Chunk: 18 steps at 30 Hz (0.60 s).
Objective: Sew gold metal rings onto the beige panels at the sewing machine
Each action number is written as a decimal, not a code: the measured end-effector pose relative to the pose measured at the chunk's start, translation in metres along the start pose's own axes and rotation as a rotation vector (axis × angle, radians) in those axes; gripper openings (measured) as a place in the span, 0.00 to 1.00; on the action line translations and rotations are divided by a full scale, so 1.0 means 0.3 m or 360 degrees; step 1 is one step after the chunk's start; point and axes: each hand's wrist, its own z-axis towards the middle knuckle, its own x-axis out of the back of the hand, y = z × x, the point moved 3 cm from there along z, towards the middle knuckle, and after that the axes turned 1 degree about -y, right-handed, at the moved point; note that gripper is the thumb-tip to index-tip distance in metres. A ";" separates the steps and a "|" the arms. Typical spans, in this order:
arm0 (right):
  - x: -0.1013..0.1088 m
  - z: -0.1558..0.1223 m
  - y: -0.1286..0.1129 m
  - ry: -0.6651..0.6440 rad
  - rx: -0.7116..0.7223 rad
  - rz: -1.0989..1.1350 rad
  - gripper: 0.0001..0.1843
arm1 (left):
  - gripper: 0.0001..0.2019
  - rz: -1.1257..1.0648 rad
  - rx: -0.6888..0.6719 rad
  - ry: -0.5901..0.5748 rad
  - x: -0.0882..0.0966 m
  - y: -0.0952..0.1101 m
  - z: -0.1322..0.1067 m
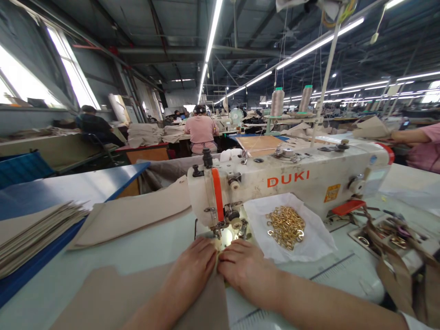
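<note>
A beige fabric piece lies on the pale table under my hands, its upper end at the needle area of a white sewing machine. My left hand presses on the fabric just left of the lit needle, its fingers closed together. Close beside it, my right hand has curled fingers that grip the fabric's right edge. The two hands nearly touch, and they hide the spot where the fabric meets the presser foot.
Gold metal rings are heaped on a white cloth right of the needle. A parts tray with beige straps sits farther right. Stacked beige panels lie left. Thread cones stand behind; co-workers sit around.
</note>
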 end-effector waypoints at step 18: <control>0.006 0.001 -0.003 0.0023 -0.0084 -0.0006 0.03 | 0.10 -0.0078 0.0085 0.0002 -0.019 -0.005 -0.011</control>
